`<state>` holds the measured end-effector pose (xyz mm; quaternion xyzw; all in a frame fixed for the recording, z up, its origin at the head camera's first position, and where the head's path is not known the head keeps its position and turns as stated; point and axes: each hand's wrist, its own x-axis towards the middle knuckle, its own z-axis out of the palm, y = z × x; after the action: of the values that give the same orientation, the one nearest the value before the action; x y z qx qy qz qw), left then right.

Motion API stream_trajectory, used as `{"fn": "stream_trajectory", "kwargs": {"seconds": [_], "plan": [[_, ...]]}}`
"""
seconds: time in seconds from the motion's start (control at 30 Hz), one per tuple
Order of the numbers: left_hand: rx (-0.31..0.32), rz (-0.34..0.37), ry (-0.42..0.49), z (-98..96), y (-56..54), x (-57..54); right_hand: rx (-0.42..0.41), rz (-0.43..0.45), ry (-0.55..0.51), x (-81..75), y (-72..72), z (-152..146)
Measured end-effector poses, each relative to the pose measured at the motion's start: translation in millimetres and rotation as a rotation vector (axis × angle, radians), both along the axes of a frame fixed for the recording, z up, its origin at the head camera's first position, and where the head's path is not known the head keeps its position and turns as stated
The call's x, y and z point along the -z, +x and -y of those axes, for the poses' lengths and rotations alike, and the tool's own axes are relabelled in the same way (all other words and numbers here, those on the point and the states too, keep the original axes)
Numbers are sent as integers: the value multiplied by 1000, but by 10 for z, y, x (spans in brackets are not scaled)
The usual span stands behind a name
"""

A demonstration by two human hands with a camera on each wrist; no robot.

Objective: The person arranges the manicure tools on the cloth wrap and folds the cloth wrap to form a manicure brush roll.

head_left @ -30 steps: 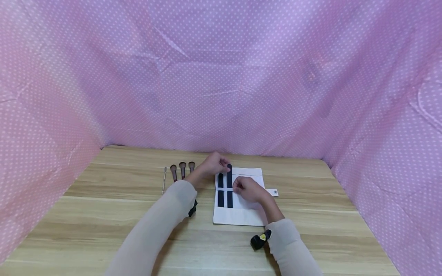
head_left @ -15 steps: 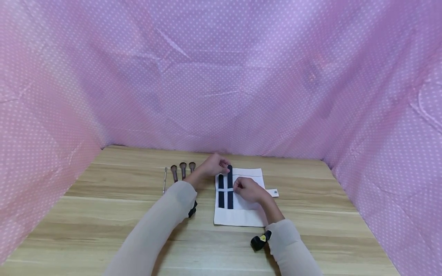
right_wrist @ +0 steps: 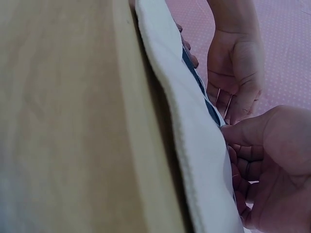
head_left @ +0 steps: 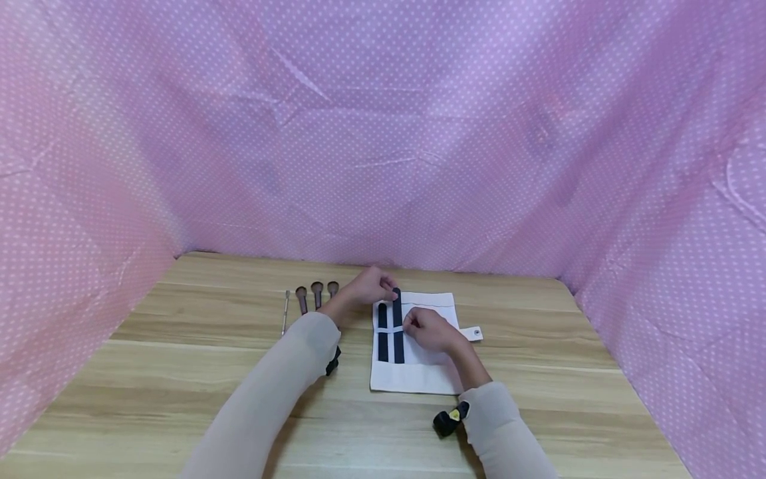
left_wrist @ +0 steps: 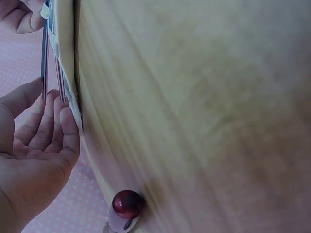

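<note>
A white cloth roll case [head_left: 413, 378] lies unrolled on the table. Two black nail files [head_left: 383, 344] stand side by side on it, under a narrow white elastic band [head_left: 390, 329]. At the far end, my left hand [head_left: 371, 286] pinches the top of the taller file [head_left: 397, 342] between thumb and fingers; the left wrist view shows this edge-on. My right hand [head_left: 429, 328] pinches the band just right of that file. In the right wrist view, its thumb [right_wrist: 245, 132] meets the fingers at the band, beyond the white cloth.
Three brown-headed makeup brushes [head_left: 317, 293] lie left of the case, their handles partly behind my left arm. Beside them is a thin metal stick [head_left: 284, 314]. A snap tab [head_left: 473, 334] sticks out right of the case. Pink dotted cloth [head_left: 383, 166] surrounds the wooden table [head_left: 179, 372].
</note>
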<state>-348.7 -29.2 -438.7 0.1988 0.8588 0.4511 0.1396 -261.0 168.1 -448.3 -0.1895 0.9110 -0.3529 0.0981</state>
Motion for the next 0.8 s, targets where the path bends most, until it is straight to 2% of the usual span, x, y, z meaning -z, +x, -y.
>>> {"fn": "stream_trajectory", "kwargs": {"seconds": [0.37, 0.6, 0.8], "plan": [[16, -9, -31, -3, -34, 33, 5, 7, -23, 0, 10, -6], [65, -13, -42, 9, -28, 35, 12, 14, -32, 22, -2, -6], [114, -55, -68, 8, -23, 30, 16, 15, -27, 27, -9, -5]]}}
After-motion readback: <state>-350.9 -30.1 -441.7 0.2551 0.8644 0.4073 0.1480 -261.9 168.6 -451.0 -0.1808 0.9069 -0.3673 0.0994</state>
